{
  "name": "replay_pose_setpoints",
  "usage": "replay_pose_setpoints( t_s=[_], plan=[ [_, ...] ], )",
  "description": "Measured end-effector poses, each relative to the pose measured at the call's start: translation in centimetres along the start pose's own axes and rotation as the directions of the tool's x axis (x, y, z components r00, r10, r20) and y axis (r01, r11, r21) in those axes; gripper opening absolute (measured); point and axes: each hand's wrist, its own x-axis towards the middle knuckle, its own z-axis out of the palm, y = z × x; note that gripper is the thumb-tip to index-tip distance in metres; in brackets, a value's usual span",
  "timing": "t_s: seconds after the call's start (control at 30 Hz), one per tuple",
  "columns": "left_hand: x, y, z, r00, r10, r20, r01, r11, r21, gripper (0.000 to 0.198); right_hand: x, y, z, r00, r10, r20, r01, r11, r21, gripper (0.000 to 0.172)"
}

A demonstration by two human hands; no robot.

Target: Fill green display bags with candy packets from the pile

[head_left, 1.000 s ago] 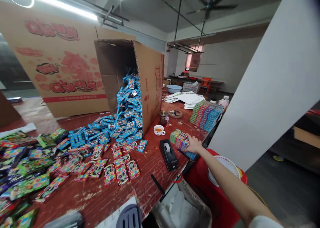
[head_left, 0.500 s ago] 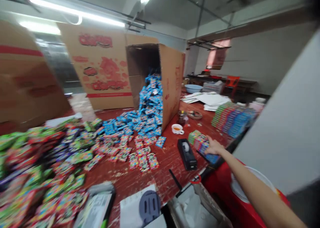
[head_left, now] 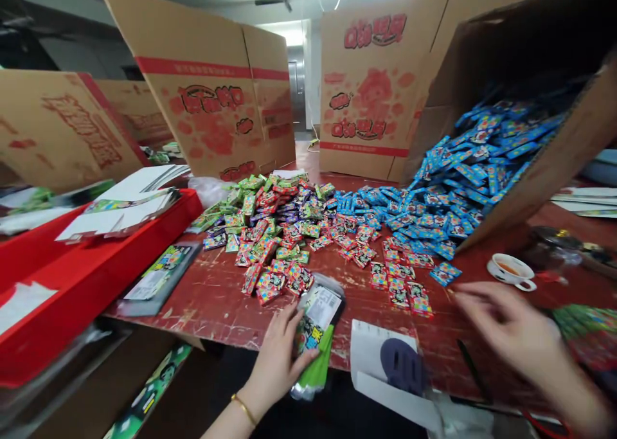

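My left hand, with a gold bangle at the wrist, lies on a stack of printed clear plastic bags at the table's front edge. Its fingers are stretched out and the thumb is apart, across the green part of the bags. My right hand hovers over the table at the right, smeared by motion; its fingers look bent, and I cannot make out anything in them. Near its fingertips are small red candy packets in short rows and one blue packet.
A mixed heap of candy packets spreads across the middle. Blue packets spill from a tipped carton. A cup of tea stands at the right, a red tray at the left. A notepad lies at the front.
The view has swung left. My right hand has left the stack of colourful packs at the right and come back toward the middle. My left hand has come into view on the plastic bags.
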Motion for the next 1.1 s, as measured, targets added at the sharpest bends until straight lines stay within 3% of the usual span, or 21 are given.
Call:
replay_pose_setpoints(
  t_s=[0.03,0.1,0.13,0.2,0.27,0.37,0.5,0.57,0.67,0.73,0.8,0.93,1.03,1.1],
  plan=[
    [0.3,0.1,0.7,1.0,0.007,0.0,-0.007,0.999,0.033,0.064,0.0,-2.0,3.7,0.983,-0.034,0.182,0.011,0.992,0.128,0.022],
    [0.6,-0.1,1.8,1.0,0.018,0.002,-0.018,0.997,0.079,0.073,0.2,-5.8,11.1,0.896,-0.021,0.443,-0.094,0.967,0.235,0.02],
    [0.6,-0.2,2.2,1.0,0.017,0.004,-0.017,0.996,0.087,0.075,0.4,-7.2,14.5,0.861,0.026,0.508,-0.153,0.966,0.209,0.016],
    [0.4,-0.3,2.7,1.0,-0.014,0.012,0.013,0.997,0.082,0.079,1.2,-9.3,19.7,0.838,0.065,0.542,-0.184,0.969,0.168,0.016],
    [0.2,-0.2,2.8,0.997,-0.076,0.027,0.074,0.995,0.064,0.087,2.1,-10.1,22.8,0.829,0.113,0.548,-0.209,0.971,0.115,0.019],
    [0.2,0.0,3.0,0.988,-0.142,0.053,0.14,0.989,0.036,0.102,3.4,-10.1,24.6,0.781,0.193,0.594,-0.274,0.961,0.048,0.02],
    [0.3,-0.2,3.8,0.988,-0.144,0.061,0.143,0.99,0.013,0.117,4.1,-9.6,24.8,0.657,0.226,0.72,-0.365,0.93,0.041,0.015],
    [0.2,-0.4,4.2,0.988,-0.146,0.042,0.145,0.989,0.011,0.124,4.0,-9.6,24.5,0.57,0.193,0.799,-0.415,0.906,0.077,0.022],
    [-0.1,-0.8,4.4,0.995,-0.095,-0.003,0.095,0.995,0.005,0.124,3.7,-10.0,23.4,0.396,0.111,0.912,-0.575,0.804,0.151,0.034],
    [-0.1,-0.7,4.2,0.999,-0.042,-0.035,0.042,0.999,0.021,0.116,3.5,-10.8,22.0,0.345,0.063,0.936,-0.657,0.729,0.194,0.037],
    [0.4,-0.2,3.6,0.995,-0.026,-0.092,0.032,0.997,0.069,0.1,3.0,-12.1,20.2,0.394,0.028,0.919,-0.676,0.686,0.269,0.036],
    [2.2,1.5,1.3,0.951,0.048,-0.306,0.007,0.985,0.175,0.067,0.7,-15.1,16.7,0.577,-0.012,0.817,-0.644,0.609,0.464,0.039],
    [3.1,2.5,-1.3,0.905,0.202,-0.374,-0.127,0.968,0.216,0.047,-1.4,-16.7,14.9,0.7,-0.03,0.713,-0.536,0.637,0.553,0.036],
    [3.3,2.9,-3.3,0.899,0.244,-0.363,-0.196,0.967,0.164,0.034,-2.6,-17.1,14.1,0.76,-0.068,0.647,-0.426,0.699,0.575,0.035]
  ],
)
